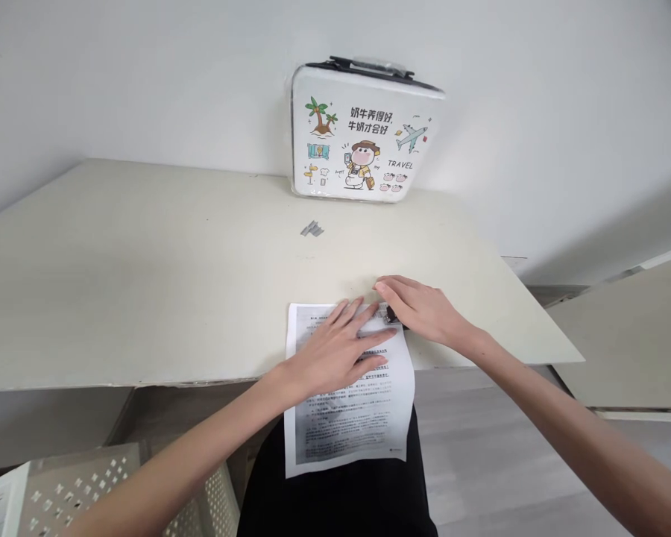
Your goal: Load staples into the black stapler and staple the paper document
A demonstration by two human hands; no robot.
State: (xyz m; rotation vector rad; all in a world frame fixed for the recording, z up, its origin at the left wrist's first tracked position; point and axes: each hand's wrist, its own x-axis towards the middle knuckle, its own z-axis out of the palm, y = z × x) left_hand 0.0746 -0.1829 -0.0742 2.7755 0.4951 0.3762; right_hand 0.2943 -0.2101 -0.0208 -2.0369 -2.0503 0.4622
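Note:
A printed sheet of paper (350, 425) lies over the table's front edge, its lower part hanging above my lap. My left hand (335, 354) rests flat on the sheet's upper half, fingers spread and holding nothing. At the sheet's top right corner, my right hand (419, 306) is curved over a small black stapler (390, 315). Most of the stapler is hidden beneath that hand; only its dark and metallic end shows, at the paper's corner. Farther back on the table lie several grey strips of staples (312, 229).
A white carry case (363, 138) with cartoon prints stands at the table's back, against the wall. The pale table (145, 261) ends just in front of me. A perforated plastic basket (78, 485) is at the lower left; another pale surface (631, 335) is at right.

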